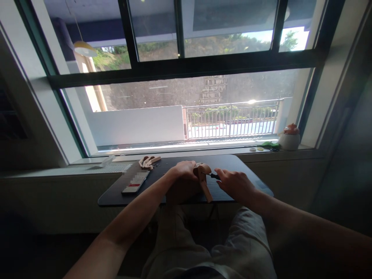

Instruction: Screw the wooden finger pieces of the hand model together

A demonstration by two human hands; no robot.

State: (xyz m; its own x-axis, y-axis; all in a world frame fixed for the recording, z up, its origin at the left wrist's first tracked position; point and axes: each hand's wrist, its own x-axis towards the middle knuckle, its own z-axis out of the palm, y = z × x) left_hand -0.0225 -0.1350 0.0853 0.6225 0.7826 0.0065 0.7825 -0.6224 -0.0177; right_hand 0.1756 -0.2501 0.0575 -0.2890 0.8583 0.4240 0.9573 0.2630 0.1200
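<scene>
Over the middle of the dark table, my left hand point(185, 169) is closed around a light wooden assembly point(205, 182) with a rounded top and a leg-like strip slanting down towards me. My right hand point(236, 184) grips a screwdriver point(215, 176) with a black handle. Its thin shaft points left and reaches the side of the wooden assembly; the exact contact of the tip is too small to make out. Below my left hand, a brown boxy part point(183, 190) lies in shadow, and I cannot tell whether it is joined to the assembly.
At the table's point(247, 182) back left lie several cut wooden pieces point(147, 162), with small dark screws point(155, 165) beside them. A phone point(136, 184) rests nearer on the left. Behind is a window sill with a white pot point(290, 138) at right. My legs are under the front edge.
</scene>
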